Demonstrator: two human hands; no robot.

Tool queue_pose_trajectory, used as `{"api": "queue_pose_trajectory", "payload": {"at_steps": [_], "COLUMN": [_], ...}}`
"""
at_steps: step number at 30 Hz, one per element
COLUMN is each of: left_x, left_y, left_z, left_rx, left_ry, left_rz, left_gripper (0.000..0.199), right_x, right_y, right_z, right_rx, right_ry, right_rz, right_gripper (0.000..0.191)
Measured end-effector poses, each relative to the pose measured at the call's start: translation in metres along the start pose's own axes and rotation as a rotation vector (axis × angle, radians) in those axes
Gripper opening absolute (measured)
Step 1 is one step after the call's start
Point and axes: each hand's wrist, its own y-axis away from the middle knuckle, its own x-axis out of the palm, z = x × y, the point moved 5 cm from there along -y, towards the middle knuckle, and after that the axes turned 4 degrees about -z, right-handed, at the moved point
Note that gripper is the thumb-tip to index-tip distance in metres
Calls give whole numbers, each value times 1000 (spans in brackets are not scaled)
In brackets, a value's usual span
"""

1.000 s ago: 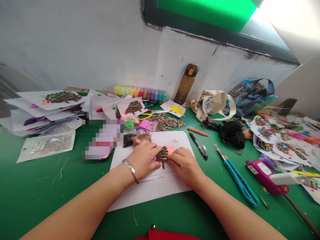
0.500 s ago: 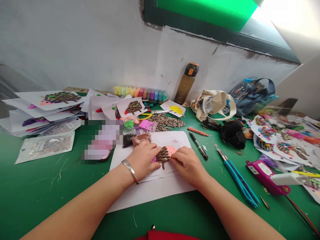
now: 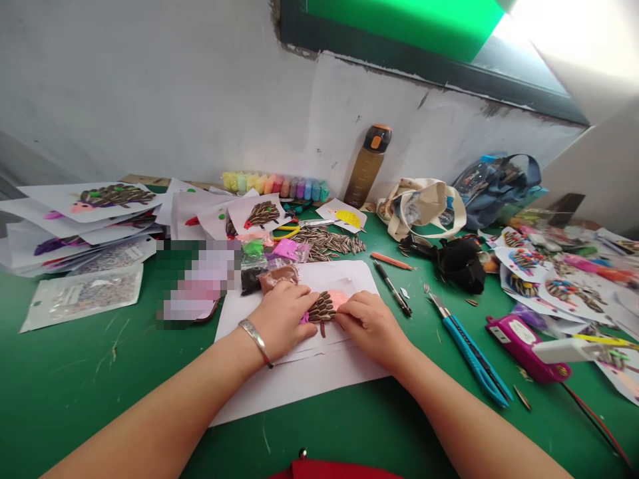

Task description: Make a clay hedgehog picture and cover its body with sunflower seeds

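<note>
On a stack of white paper [image 3: 299, 386] lies a hedgehog picture, its body made of pink clay [image 3: 341, 295] partly covered with rows of sunflower seeds [image 3: 322, 307]. My left hand [image 3: 285, 313], with a silver bracelet at the wrist, lies flat at the picture's left side. Its fingers are stretched out, the thumb apart, near a bit of purple clay. At the right edge of the seed rows, my right hand [image 3: 372, 327] is closed in a pinch against the clay. Its fingertips hide whatever is between them. Packets of brown clay [image 3: 278, 277] and black clay [image 3: 252, 281] touch the paper's top left.
Loose sunflower seeds [image 3: 332, 245] are heaped behind the paper. A pen [image 3: 393, 289], an orange pencil [image 3: 392, 260], a blue utility knife [image 3: 472, 352] and a magenta glue gun [image 3: 524, 349] lie to the right. Finished pictures [image 3: 84, 213] are stacked left. A bottle [image 3: 368, 166] stands against the wall.
The whole view has shifted slightly, so things appear a little further left. Both hands keep nearly the same place on the picture.
</note>
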Motion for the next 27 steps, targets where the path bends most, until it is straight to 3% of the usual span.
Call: {"api": "queue_pose_trajectory", "payload": {"at_steps": [18,27], "left_x": [2,2], "left_y": [0,2], "left_z": [1,1], "left_rx": [-22,-11], "left_ry": [16,23], "left_rz": [30,27], "left_gripper": [41,44], "right_x": [1,-14], "right_y": [-1,-14], "right_z": [1,-13], "right_rx": [17,106], "right_ry": [-2,-7], "right_rz": [42,-23], "right_gripper": [17,16]}}
